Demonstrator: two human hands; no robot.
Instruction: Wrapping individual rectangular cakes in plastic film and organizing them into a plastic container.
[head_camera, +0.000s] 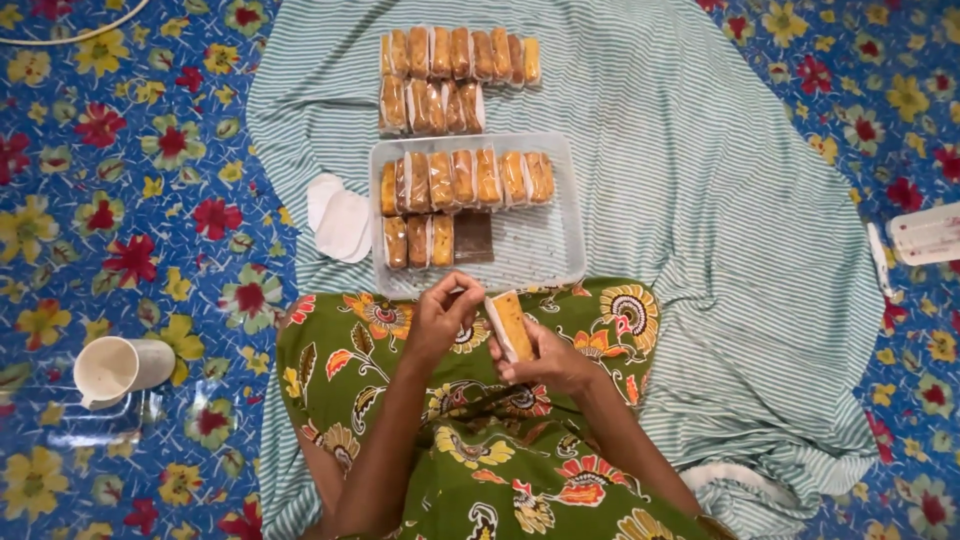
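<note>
Fingers (520, 368) of the right hand (545, 358) clasp a wrapped cake slice (510, 324), thumb below, slice tilted, its upper end pointing toward the tray. Left hand (440, 318): fingertips pinched together just beside the slice's upper end; whether they grip the wrapper's edge cannot be told.

Cake slice: oblong, golden-yellow crumb with a browner crust edge, sheathed in clear glossy film. Held above the lap, over a green dress (450, 440) printed with orange and red flowers.

Tray (560, 255): rectangular, translucent plastic, shallow walls, lying just beyond the knees. Contents: tray slices (465, 178), one full row of wrapped pieces standing side by side, with a short second row of three and a dark brown square beside them.

Loose slices (455, 55): two further rows on the striped cloth (700, 200), past the tray.

Striped cloth: thin green-and-white weave, rumpled, spread over a blue floral mat (130, 200).

White lids (338, 218): two rounded, flat pieces, left of the tray.

Cup (120, 368): pale plastic, lying on its side on the mat.
</note>
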